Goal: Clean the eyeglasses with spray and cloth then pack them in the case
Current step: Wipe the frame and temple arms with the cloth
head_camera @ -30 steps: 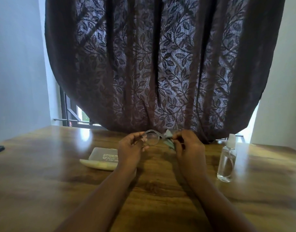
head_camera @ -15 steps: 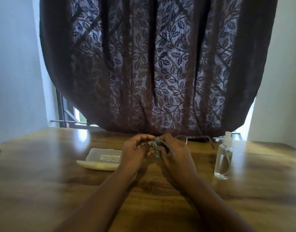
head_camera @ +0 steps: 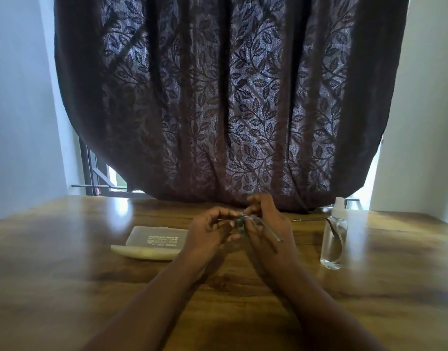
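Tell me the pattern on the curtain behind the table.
Trailing leaves on vines, dark brown, on the curtain; clearest in the head view.

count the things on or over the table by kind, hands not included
case: 1
spray bottle: 1
glasses: 1
cloth: 1
total: 4

Both bare forearms reach forward and converge at the centre — the left hand (head_camera: 209,230) and right hand (head_camera: 264,224) meet close together, raised above the surface. Fingers of both are curled inward, fingertips pinching between them — the left thumb faces the right palm.
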